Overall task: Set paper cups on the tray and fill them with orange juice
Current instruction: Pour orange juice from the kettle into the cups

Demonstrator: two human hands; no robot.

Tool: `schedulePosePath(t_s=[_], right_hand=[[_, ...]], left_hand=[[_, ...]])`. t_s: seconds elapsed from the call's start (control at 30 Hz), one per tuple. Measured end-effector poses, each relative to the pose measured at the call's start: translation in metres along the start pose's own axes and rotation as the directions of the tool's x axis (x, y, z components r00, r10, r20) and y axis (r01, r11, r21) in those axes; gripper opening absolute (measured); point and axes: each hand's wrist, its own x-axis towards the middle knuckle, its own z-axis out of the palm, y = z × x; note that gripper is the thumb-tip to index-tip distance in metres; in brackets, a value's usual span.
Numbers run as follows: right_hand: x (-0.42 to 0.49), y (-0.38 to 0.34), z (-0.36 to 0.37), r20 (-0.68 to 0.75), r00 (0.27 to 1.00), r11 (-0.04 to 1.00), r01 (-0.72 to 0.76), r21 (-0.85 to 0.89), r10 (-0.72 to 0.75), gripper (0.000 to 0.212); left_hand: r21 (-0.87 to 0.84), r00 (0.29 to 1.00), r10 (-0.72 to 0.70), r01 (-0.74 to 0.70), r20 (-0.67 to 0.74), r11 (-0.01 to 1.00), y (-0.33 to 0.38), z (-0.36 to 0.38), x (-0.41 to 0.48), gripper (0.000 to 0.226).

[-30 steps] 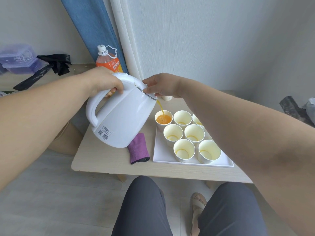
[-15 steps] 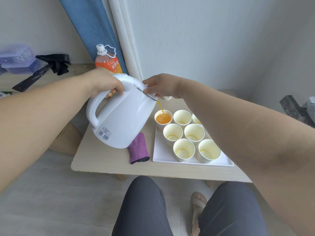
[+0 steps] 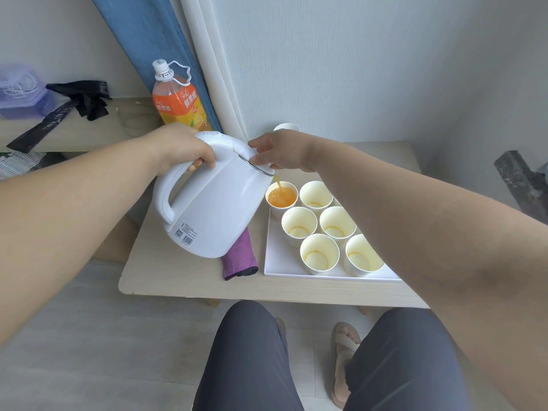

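Low table (image 3: 178, 280) holds tray (image 3: 278, 262) beside purple cloth (image 3: 240, 259) half-hidden by kettle (image 3: 216, 209) left hand (image 3: 181, 149) grips, right hand (image 3: 281, 149) pinching lid (image 3: 231, 148).

The tilted white jug (image 3: 213, 209) hangs over the table's (image 3: 178, 280) left half, above the purple cloth (image 3: 240, 259) — only the near-left corner lies open. The paper cups (image 3: 318, 253) crowd the tray (image 3: 275, 262), leaving a bare strip along its left edge. The right forearm (image 3: 415, 221) crosses over the tray's right side — the table's far-right corner is bare.
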Motion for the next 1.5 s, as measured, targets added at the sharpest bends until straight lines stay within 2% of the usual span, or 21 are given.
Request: schedulePosePath(t_s=[0.33, 0.6, 0.77, 1.13, 1.5], right_hand=[[-0.009, 0.008, -0.001, 0.0, 1.0, 0.98, 0.002, -0.197, -0.002, 0.054], [-0.015, -0.001, -0.016, -0.038, 0.999, 0.97, 0.025, -0.24, -0.035, 0.052], [-0.024, -0.006, -0.028, -0.082, 0.995, 0.975, 0.041, -0.219, -0.06, 0.05], [-0.049, 0.003, -0.048, -0.152, 0.987, 0.991, 0.04, -0.127, -0.06, 0.049], [-0.048, 0.034, -0.051, -0.16, 0.987, 0.999, -0.002, -0.044, -0.005, 0.049]], left_hand=[[-0.024, 0.999, 0.001, 0.0, 0.042, 1.0, -0.014, 0.025, 0.011, 0.026], [-0.046, 0.999, 0.029, -0.028, 0.024, 0.999, -0.002, 0.016, 0.014, 0.023], [-0.101, 0.998, 0.054, -0.05, 0.032, 0.994, 0.013, 0.006, 0.008, 0.017], [-0.053, 0.991, 0.12, -0.117, 0.051, 0.992, 0.048, 0.011, -0.002, 0.023], [0.0, 0.989, 0.091, -0.091, 0.116, 0.996, 0.064, 0.031, 0.006, 0.018]])
